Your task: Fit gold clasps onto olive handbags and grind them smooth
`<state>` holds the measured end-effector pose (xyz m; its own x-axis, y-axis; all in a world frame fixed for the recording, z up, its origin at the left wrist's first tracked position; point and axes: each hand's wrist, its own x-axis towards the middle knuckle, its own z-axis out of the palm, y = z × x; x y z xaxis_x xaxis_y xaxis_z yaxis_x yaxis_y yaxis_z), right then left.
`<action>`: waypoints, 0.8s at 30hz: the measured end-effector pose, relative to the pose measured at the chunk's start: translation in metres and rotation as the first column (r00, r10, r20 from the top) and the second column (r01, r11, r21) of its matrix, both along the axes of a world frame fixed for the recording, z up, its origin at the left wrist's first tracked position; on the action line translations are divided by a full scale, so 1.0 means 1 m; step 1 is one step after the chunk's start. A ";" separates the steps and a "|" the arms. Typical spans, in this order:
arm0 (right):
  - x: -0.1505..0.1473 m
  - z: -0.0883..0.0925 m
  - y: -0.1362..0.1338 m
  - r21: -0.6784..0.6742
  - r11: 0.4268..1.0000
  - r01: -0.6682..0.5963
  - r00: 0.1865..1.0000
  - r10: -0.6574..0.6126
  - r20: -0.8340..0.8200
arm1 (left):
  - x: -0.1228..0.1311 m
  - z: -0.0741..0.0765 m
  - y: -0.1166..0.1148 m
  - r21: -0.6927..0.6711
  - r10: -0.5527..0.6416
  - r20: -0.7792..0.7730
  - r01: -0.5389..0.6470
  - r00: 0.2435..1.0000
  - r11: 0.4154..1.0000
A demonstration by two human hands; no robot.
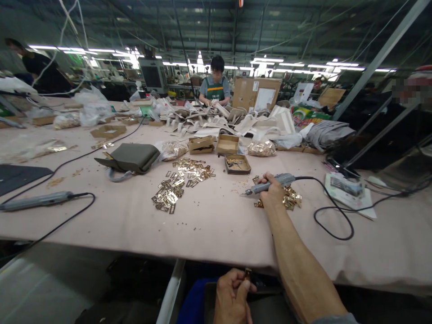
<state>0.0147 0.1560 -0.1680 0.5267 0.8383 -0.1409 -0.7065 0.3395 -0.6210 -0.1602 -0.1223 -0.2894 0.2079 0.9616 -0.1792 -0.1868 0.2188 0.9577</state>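
My right hand [272,194] reaches over the table and grips a grey electric screwdriver [286,179], its tip pointing left just above the cloth. Under and beside that hand lies a pile of gold metal fittings [293,199]. Below the table's front edge, my left hand [232,294] pinches a small gold metal fitting [248,273] between thumb and fingers. Dark material, partly hidden, lies under the left hand. Left of the screwdriver, many flat gold rectangular frames [172,189] are spread on the table. A small box of screws [238,164] stands beyond the screwdriver tip.
An olive-grey handbag [133,157] lies on the table at left. A second electric screwdriver [37,201] rests at the left edge. Small cardboard boxes [227,145] and a heap of pale pieces [209,119] stand farther back. A power cord [347,222] loops at right. A co-worker [216,85] works opposite.
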 end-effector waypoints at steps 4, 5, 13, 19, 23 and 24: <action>-0.003 -0.002 0.002 0.009 1.000 0.023 1.000 -0.023 0.017 | 0.002 0.000 0.001 -0.042 0.029 0.002 -0.029 1.000 0.999; -0.004 -0.002 0.003 0.011 1.000 0.029 0.999 -0.029 0.019 | 0.001 0.001 0.001 -0.048 0.032 0.003 -0.032 0.999 0.998; -0.006 -0.004 0.009 0.014 0.998 0.056 0.998 -0.057 0.028 | 0.002 0.001 0.001 -0.065 0.033 0.019 -0.031 0.999 0.997; -0.004 -0.001 0.006 0.026 0.998 0.058 0.998 -0.059 0.026 | 0.002 0.001 0.001 -0.077 0.034 0.056 -0.029 0.998 0.997; -0.003 -0.001 0.004 0.030 0.997 0.065 0.997 -0.066 0.043 | 0.002 0.001 0.001 -0.070 0.037 0.045 -0.034 0.998 0.997; -0.003 -0.001 0.004 0.030 0.997 0.069 0.996 -0.071 0.047 | 0.002 0.001 0.000 -0.067 0.037 0.040 -0.035 0.998 0.997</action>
